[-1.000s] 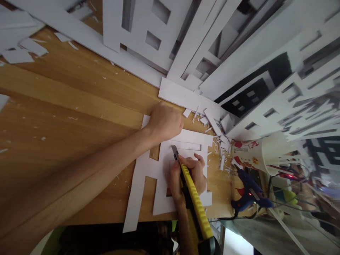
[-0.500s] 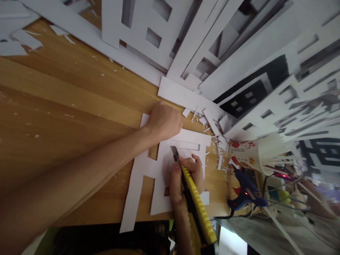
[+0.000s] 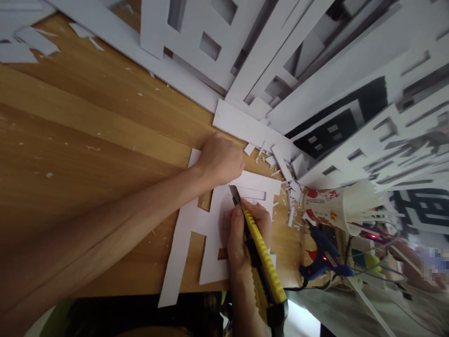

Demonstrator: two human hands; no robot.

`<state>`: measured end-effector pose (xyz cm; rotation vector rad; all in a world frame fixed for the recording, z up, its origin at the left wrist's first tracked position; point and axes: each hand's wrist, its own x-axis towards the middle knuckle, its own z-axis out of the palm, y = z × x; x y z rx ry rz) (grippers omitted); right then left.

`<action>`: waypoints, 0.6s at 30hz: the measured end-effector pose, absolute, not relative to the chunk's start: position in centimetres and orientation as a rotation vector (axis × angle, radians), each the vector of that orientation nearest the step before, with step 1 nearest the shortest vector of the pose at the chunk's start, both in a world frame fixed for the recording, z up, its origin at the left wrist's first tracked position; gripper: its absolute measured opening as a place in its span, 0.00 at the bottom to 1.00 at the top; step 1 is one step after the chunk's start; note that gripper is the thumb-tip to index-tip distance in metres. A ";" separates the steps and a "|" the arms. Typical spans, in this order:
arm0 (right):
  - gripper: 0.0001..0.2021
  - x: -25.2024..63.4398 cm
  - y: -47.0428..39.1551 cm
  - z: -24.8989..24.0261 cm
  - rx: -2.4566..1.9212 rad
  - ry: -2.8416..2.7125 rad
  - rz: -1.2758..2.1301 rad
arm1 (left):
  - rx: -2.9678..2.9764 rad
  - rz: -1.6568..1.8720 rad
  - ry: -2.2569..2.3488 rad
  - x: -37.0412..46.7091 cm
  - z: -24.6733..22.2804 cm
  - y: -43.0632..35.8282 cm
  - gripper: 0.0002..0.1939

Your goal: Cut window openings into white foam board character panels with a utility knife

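Observation:
A white foam board sheet (image 3: 213, 238) with cut-out rectangular openings lies on the wooden table near its front edge. My left hand (image 3: 221, 160) rests in a closed fist on the sheet's far edge; whether anything is under its fingers is hidden. Wrapped round a yellow and black utility knife (image 3: 261, 248), my right hand (image 3: 247, 224) is over the middle of the sheet. The knife's blade points away from me, its tip at the left end of a narrow slot (image 3: 254, 193) in the board.
Large white cut boards (image 3: 189, 35) stand or lie across the back. White scraps (image 3: 280, 161) are scattered right of the sheet. A paper cup (image 3: 326, 206) with white sticks and a blue glue gun (image 3: 324, 255) with cables are at the right. More scraps (image 3: 37, 40) lie far left.
The knife tip and my right hand have moved slightly away from me. The whole view has shifted a little, and my left fist stays on the board.

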<state>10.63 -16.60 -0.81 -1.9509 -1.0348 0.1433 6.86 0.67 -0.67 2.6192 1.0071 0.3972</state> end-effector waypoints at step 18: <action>0.06 10.7 -16.2 -0.6 -1.954 -1.060 0.206 | 2.644 0.356 1.008 7.0 -0.7 0.7 0.18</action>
